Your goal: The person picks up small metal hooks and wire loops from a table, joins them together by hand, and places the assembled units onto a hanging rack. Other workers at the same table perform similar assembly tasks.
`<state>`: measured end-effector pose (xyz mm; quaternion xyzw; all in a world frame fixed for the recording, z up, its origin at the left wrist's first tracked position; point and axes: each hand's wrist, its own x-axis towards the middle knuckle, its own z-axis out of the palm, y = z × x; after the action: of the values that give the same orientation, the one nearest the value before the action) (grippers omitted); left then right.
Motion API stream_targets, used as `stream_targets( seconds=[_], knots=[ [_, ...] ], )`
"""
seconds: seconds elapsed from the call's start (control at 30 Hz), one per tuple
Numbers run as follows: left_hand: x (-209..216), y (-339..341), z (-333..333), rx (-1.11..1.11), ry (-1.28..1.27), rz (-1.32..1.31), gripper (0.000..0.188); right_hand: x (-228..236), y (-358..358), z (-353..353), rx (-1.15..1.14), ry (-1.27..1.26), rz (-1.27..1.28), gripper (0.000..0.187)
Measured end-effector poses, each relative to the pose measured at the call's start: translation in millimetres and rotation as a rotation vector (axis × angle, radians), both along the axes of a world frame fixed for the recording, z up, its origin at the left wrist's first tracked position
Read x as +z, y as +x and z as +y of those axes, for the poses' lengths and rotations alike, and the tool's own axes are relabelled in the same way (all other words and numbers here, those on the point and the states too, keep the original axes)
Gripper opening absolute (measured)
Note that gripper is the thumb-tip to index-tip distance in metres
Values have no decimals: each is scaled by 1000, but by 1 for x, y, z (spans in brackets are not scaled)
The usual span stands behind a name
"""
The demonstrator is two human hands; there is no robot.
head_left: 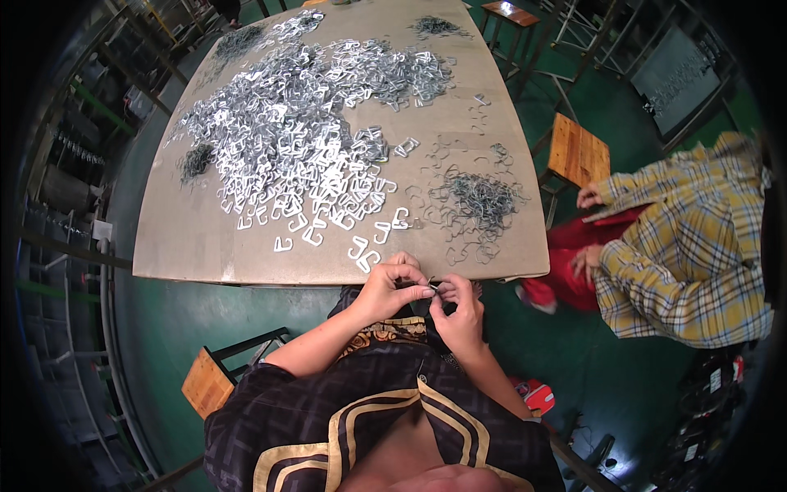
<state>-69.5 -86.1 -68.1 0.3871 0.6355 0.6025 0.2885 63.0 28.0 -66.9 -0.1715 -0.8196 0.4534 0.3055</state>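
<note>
Brown flat-topped table (184, 246) ahead, L hand (384, 293) & R hand (459, 316) both pinching small thin dark piece (434, 286) btwn them by near edge, long axis unclear, loose white hook-shaped pcs (287, 156) fwd, nearer L

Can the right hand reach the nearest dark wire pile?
Probably yes: the dark wire pile lies just beyond the right hand, nothing visibly between, though it seems to pinch a small piece.
</note>
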Motion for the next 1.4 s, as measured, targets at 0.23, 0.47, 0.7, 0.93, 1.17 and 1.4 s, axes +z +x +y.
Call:
stream_targets(
  seconds=[0.23,0.47,0.7,0.93,1.17,1.4],
  knots=[
    [-5,8,-13,-49,13,-212,13,-5,-9,16,79,-15,87,32],
    [3,14,-13,-99,67,-48,11,-36,-99,53,-6,465,-226,25],
    [-3,17,-20,-78,47,-33,12,-7,-137,62,355,261,-461,17],
    [0,17,-15,-125,25,-62,13,11,-156,72,530,487,-802,19],
    [-2,17,-15,-119,21,-56,16,16,-163,89,511,-283,-821,16],
    [-4,17,-13,-100,10,-70,16,1,-161,77,349,390,-526,12]
  ],
)
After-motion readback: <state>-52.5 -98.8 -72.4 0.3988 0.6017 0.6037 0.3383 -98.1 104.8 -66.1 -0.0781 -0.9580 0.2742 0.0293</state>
